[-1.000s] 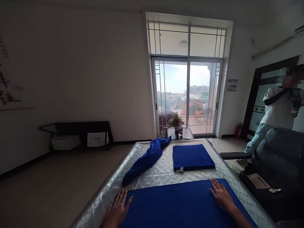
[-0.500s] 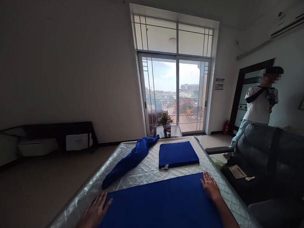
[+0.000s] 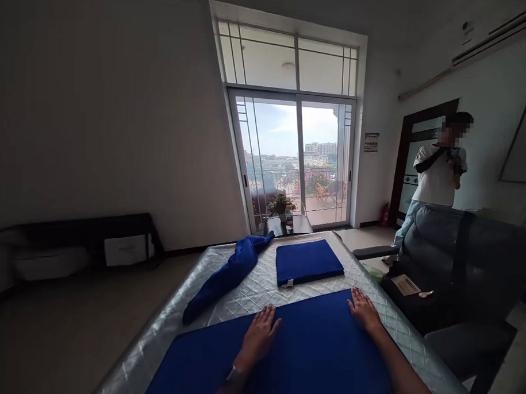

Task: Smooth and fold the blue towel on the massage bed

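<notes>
A blue cloth [image 3: 309,342] lies flat across the near part of a silvery quilted mattress [image 3: 158,337]. My left hand [image 3: 259,330] rests palm down near the middle of the cloth's far edge, fingers stretched forward and thumb apart. At the far right corner of the cloth, my right hand [image 3: 364,310] lies flat with its fingers extended. Beyond my hands is a neatly folded blue cloth [image 3: 309,260] with a small white tag. To its left stretches a crumpled, bunched blue cloth [image 3: 225,279].
A dark padded armchair [image 3: 451,249] with a card [image 3: 405,285] on it stands right of the mattress. Behind it is a person [image 3: 439,168]. A small table with a potted plant [image 3: 281,205] and a bottle [image 3: 289,218] stands before the glass door. White boxes [image 3: 127,250] sit at left.
My left hand has slid right, from the cloth's far left corner to about the middle of its far edge. My right hand stays at the right corner. The view has turned slightly right.
</notes>
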`<state>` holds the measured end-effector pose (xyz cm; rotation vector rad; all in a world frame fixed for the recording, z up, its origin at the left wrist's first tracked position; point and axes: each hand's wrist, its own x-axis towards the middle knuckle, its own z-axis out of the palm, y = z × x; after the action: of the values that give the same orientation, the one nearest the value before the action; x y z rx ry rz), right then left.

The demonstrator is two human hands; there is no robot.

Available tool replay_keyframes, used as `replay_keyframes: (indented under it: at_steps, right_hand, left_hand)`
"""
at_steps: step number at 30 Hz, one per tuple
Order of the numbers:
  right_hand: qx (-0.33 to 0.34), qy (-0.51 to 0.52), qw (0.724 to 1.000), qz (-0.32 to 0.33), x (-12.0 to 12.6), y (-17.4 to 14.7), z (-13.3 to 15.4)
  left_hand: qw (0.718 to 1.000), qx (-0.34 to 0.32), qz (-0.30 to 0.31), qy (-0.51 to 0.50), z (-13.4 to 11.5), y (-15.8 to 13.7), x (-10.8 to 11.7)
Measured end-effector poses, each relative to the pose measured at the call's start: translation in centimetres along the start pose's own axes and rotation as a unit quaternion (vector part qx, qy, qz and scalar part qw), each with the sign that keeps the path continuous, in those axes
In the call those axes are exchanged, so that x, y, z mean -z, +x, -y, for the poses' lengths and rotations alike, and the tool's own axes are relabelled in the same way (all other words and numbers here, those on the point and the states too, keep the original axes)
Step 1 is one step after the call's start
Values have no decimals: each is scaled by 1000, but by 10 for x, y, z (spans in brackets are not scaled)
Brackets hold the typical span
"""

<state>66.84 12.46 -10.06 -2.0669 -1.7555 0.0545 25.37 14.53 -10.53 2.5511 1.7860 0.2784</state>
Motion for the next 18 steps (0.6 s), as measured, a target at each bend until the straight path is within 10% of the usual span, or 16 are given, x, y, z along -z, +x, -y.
replay_keyframes:
  at_steps: [8,18]
  right_hand:
    - [15,-53,997,55,-12,0,65]
    - [253,18,957,143,-79,-46,267]
  left_hand:
    - [1000,25,-12,13,43,-13,-10]
    - [997,4,-76,-2,50,-15,-16]
